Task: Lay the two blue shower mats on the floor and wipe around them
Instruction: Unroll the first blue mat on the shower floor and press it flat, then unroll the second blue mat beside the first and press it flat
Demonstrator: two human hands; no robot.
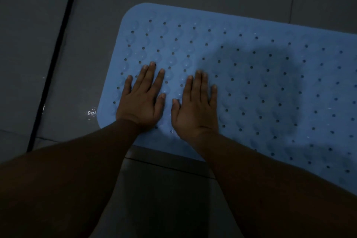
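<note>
Pressing flat on one blue shower mat (241, 75): both hands palm-down, fingers spread, gripping nothing.

- Left hand (142, 100) sits near the mat's left end, fingers splayed and pointing away from the person, wrist close to the near edge.
- Right hand (195, 106) lies just beside it, thumbs almost meeting but with a sliver of mat showing between them. Hands are apart, not overlapping.
- Mat lies flat on the grey tiled floor (58, 63), angled so its long side runs off the right edge of the head view. Rounded corners visible at the far left and near left. Surface has rows of small round holes and raised bumps.
- Darker shadow patch falls on the mat right of the right hand.
- Small wet glint (91, 112) on the floor just left of the mat's near-left corner.
- Dark strip (56, 60) runs diagonally across the floor left of the mat, well clear of it.
- Both bare forearms enter from the bottom of the view. Scene is dim; only one mat is in view.
</note>
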